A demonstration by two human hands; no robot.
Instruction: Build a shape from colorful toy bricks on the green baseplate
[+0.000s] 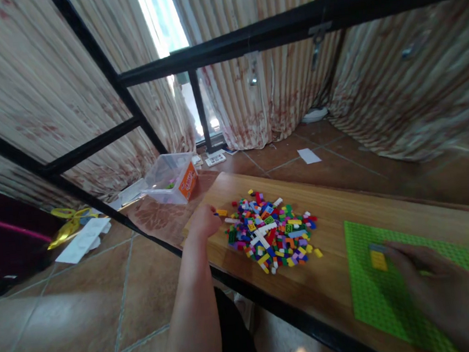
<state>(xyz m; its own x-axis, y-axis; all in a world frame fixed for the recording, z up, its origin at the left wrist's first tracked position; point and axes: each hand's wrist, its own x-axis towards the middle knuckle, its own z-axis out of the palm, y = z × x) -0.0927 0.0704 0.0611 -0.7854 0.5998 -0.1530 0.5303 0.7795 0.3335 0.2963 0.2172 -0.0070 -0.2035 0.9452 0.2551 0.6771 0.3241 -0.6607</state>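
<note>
A pile of small coloured bricks (272, 231) lies in the middle of the wooden table (328, 200). My left hand (204, 221) rests at the pile's left edge, fingers curled, pinching a small orange brick (221, 212). A green baseplate (394, 288) lies flat at the right. My right hand (444, 288) lies on the baseplate, blurred, with fingertips touching a yellow brick (378, 260) stuck on the plate beside a small grey piece (377, 248).
A clear plastic box (170, 178) with an orange label sits at the table's far left end. Black metal frame bars (286, 24) cross overhead. Papers (83, 240) and yellow ribbon (68, 221) lie on the tiled floor; curtains hang behind.
</note>
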